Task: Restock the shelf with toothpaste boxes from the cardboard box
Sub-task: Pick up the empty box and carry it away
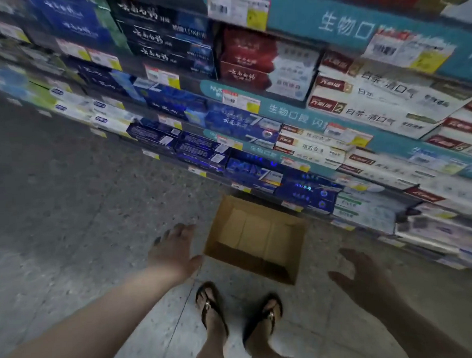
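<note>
Head view: A person is standing in a shop aisle and looking down at an open cardboard box (255,240) that is sitting on the speckled floor (67,186), just beside the foot of the shelf (289,114). The left hand (176,251) is hovering near the box's left edge with fingers straight and spread, holding nothing. The right hand (366,281), deep in shadow, is hanging to the right of the box, fingers likewise apart and empty. Only bare brown flaps are showing inside the box; no stock is visible in it. Toothpaste boxes (305,192) in blue, red and white are lying in stacks on every tier, behind yellow-and-white price tags (242,101). Two feet in sandals (210,307) are standing just short of the box's near wall.

The job is looking close to done, or a fresh supply is needed: a reach into the box would probably come up empty. The blue stock on the lowest tiers is sitting right at the shelf's edge above the box, so an arm bending down or lifting the box could brush it and send it sliding off. A step forward could also catch the box's wall.
</note>
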Tool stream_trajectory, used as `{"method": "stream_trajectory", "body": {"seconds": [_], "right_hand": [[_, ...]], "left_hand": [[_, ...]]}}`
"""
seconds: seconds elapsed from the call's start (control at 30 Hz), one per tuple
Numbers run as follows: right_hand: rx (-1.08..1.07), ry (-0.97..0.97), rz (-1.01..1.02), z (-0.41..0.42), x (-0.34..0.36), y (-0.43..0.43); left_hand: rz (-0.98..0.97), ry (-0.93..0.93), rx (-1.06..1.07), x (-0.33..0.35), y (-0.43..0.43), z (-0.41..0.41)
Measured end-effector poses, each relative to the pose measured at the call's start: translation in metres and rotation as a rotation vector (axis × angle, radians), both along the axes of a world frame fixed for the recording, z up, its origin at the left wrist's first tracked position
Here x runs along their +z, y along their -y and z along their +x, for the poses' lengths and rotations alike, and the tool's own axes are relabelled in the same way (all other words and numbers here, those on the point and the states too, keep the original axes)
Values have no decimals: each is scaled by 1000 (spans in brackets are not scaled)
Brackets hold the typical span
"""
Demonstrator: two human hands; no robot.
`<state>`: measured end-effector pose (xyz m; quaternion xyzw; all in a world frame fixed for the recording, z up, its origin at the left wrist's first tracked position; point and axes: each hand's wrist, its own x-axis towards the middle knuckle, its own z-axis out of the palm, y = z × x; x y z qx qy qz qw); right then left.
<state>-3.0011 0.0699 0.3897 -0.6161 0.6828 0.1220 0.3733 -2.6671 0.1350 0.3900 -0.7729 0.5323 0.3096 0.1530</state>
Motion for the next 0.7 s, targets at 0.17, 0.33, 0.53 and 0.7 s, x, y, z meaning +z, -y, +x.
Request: {"method": "stream_trajectory", "body": {"seconds": [0.17,0.33,0.53,0.7], "right_hand": [[-58,-27,45,13,-77,11],[-106,-96,110,14,-163,17],[-96,-125,147,14,-262,16],[-121,-141,137,13,-342,16]], "left_hand": [[55,-42,36,-86,29,21],[98,-21,-11,-178,35,23],[114,10,-98,-285,36,23],[51,-121,171,-364,38,20]]}}
